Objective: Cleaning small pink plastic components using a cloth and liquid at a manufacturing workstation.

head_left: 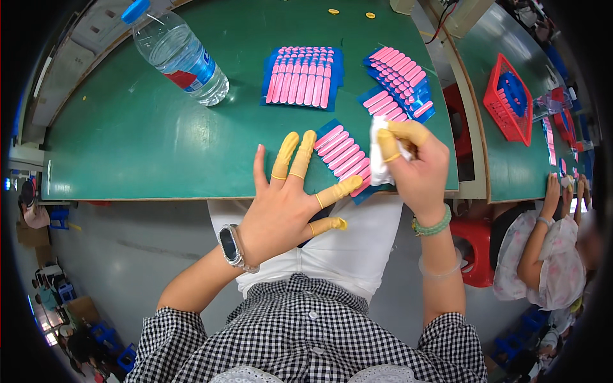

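Observation:
My left hand [279, 214] is spread, with yellow rubber finger cots on most fingers. Its index fingertip rests on the lower end of a blue sheet carrying a row of rounded pink strips [340, 153], which lies near the table's front edge. Pinched in my right hand [423, 169] is a folded white cloth or tissue [379, 156], held against the right side of that sheet. Yellow cots cover the right thumb and index finger too; its other fingers are mostly hidden.
Stacked sheets of pink strips [299, 82] lie behind my hands, and a fanned pile [401, 76] sits farther right. A water bottle [182, 57] stands at the far left of the green table [128, 147]. Rightward, a co-worker's hands [554, 191] are beside a red basket [491, 102].

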### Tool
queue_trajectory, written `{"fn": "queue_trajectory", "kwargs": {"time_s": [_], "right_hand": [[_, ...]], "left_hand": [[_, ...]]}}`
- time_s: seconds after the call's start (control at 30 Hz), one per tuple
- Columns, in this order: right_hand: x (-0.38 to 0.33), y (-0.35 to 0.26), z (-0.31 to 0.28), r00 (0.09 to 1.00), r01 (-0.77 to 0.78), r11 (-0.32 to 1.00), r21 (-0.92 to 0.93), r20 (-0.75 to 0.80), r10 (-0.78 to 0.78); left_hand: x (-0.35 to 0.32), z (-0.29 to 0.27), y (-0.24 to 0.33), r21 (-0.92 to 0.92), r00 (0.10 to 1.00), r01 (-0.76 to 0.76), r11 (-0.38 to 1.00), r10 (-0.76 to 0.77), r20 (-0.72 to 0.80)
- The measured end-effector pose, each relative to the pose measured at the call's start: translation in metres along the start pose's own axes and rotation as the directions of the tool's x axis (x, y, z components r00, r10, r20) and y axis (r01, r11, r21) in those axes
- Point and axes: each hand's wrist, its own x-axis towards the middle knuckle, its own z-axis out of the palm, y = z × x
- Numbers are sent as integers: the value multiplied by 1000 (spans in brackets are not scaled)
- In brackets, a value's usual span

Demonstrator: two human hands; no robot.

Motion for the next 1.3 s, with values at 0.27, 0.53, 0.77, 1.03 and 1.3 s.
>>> {"fn": "queue_trajectory", "kwargs": {"time_s": [0.27,0.53,0.77,1.03,1.3], "right_hand": [[21,-22,56,942,65,916,-396,326,75],[30,-26,57,931,80,882,-464,350,99],[47,-23,53,916,-2,840,-543,336,219],[28,-22,50,931,82,850,-520,344,120],[20,-21,48,948,140,813,-566,314,55]], "left_hand": [[1,21,-5,174,995,-15,985,33,-99],[1,19,0,148,991,21,989,0,-136],[2,22,0,120,984,28,992,-7,-177],[2,22,-2,159,985,27,987,1,-174],[2,26,-2,162,978,20,987,14,-208]]}}
